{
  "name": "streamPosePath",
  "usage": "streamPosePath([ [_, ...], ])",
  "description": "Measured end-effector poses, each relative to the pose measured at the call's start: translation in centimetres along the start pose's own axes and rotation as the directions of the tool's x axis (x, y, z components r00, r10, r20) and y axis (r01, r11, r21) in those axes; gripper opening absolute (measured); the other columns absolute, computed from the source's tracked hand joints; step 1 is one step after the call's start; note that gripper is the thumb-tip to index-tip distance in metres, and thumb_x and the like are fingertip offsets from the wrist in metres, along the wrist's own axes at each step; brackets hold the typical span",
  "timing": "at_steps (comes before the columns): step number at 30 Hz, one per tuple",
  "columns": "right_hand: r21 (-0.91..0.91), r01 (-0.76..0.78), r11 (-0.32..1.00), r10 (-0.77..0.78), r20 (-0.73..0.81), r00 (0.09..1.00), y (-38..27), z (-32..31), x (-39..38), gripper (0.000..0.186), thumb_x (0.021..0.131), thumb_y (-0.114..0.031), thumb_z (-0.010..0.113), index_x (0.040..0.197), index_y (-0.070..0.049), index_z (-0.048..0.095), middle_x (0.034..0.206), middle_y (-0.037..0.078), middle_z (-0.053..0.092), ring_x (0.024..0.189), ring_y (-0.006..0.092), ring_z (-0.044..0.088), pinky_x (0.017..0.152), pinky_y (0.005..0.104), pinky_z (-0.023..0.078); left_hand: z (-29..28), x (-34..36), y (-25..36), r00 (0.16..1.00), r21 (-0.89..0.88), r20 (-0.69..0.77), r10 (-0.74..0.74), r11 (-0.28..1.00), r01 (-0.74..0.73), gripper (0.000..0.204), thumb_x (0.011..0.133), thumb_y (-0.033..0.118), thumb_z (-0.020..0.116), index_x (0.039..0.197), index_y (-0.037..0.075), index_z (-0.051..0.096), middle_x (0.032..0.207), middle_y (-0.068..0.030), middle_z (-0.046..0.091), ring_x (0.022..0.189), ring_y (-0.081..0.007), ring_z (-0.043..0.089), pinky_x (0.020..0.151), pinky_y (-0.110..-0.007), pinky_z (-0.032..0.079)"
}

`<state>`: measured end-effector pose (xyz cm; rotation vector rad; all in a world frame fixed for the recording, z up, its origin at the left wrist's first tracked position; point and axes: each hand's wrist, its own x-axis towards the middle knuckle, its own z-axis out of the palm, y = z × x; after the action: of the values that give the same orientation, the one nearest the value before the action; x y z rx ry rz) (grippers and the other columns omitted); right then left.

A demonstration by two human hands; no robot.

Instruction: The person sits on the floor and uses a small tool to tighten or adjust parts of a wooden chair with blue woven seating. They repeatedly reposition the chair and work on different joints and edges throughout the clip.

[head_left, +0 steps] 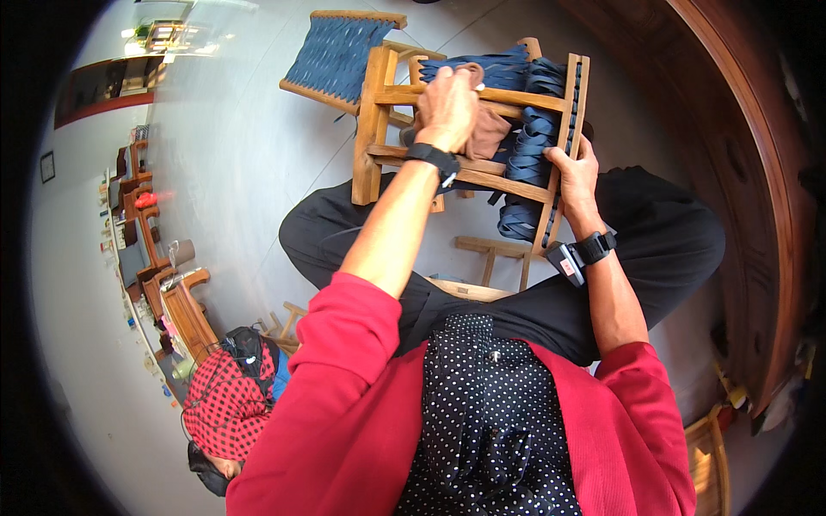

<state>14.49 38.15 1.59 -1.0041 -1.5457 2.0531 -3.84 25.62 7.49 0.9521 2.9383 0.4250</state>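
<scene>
A wooden folding stool frame (386,125) wound with blue straps (531,142) lies tilted across my lap. Over its crossbars, my left hand (448,105) is closed round a brown cloth (488,133), part of which hangs between the bars. My right hand (574,175) grips the strap-wound end rail (564,155) on the right, thumb on the near side and fingers partly hidden behind it. Straps in thick blue coils wrap that end of the frame. Just beyond on the left stands a stool seat of woven blue straps (336,58) with wooden side rails.
Beneath my legs is a low wooden stool (469,290). A person in a red checked top (225,400) is at the lower left. Wooden furniture (185,310) lines the left wall. A large brown wooden cabinet (731,112) curves along the right. Pale tiled floor (237,163) surrounds me.
</scene>
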Motion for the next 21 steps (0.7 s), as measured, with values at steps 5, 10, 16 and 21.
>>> streamPosePath([
  [5, -0.108, 0.063, 0.992, -0.064, -0.004, 0.998, 0.0, -0.2, 0.4, 0.062, 0.077, -0.016, 0.074, 0.131, 0.007, 0.053, 0.111, 0.013, 0.067, 0.096, 0.0185, 0.064, 0.090, 0.0314, 0.051, 2.1, -2.2, 9.4, 0.972, -0.143, -0.107, 0.208, 0.965, -0.222, 0.020, 0.086, 0.012, 0.065, 0.105, 0.008, 0.068, 0.100, -0.0148, 0.058, 0.094, -0.0326, 0.064, 0.080, -0.047, 0.054],
  [10, -0.095, 0.009, 0.995, -0.006, 0.024, 1.000, 0.3, -0.6, 0.5, 0.065, 0.077, -0.016, 0.075, 0.133, 0.007, 0.052, 0.112, 0.013, 0.067, 0.098, 0.0189, 0.064, 0.091, 0.0310, 0.051, 2.3, -1.8, 4.3, 0.959, -0.031, -0.138, 0.249, 0.966, -0.256, 0.028, 0.083, 0.007, 0.067, 0.110, 0.015, 0.069, 0.101, -0.0103, 0.056, 0.094, -0.0303, 0.064, 0.077, -0.044, 0.055],
  [16, -0.096, 0.006, 0.995, -0.006, -0.005, 1.000, 0.7, -0.1, 0.5, 0.067, 0.077, -0.016, 0.076, 0.134, 0.007, 0.052, 0.116, 0.014, 0.065, 0.101, 0.0194, 0.063, 0.093, 0.0313, 0.051, 1.6, -1.3, -0.4, 0.994, 0.091, -0.087, 0.073, 0.994, -0.065, 0.024, 0.088, 0.009, 0.064, 0.112, 0.008, 0.065, 0.107, -0.0133, 0.056, 0.097, -0.0323, 0.064, 0.079, -0.048, 0.054],
  [21, -0.063, -0.010, 0.998, 0.013, 0.035, 0.999, 0.5, 0.0, 0.7, 0.066, 0.076, -0.016, 0.076, 0.134, 0.007, 0.053, 0.114, 0.014, 0.066, 0.100, 0.0196, 0.064, 0.093, 0.0307, 0.051, 3.1, -3.4, 8.1, 0.954, -0.038, -0.113, 0.279, 0.958, -0.285, 0.023, 0.091, 0.007, 0.060, 0.113, 0.003, 0.060, 0.104, -0.0141, 0.053, 0.098, -0.0292, 0.062, 0.078, -0.042, 0.057],
])
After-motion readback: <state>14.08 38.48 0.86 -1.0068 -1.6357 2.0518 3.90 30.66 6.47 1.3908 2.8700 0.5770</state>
